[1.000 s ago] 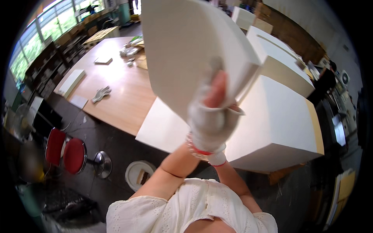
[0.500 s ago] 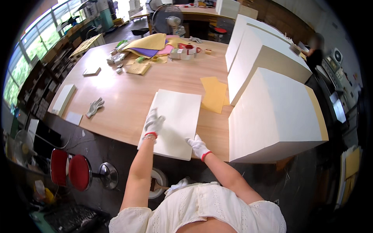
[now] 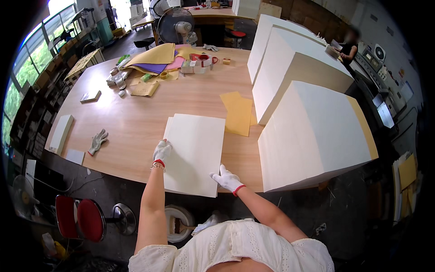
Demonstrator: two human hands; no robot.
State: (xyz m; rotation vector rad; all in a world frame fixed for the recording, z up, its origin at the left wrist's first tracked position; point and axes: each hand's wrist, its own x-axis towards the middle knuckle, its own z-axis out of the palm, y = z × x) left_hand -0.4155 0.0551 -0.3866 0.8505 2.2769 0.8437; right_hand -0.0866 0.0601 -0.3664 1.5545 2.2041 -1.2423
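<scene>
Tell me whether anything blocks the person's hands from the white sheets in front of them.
Nothing visible does: the left hand is at the left edge of the white sheets, the right hand at their right edge. The yellow paper lies farther off, not between.

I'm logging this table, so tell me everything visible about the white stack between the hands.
The white stack is a low pile of plain rectangular sheets, apparently paper, a lower layer jutting out leftward. It lies flat at the near edge of the table; the left hand touches its left edge, the right hand its right.
</scene>
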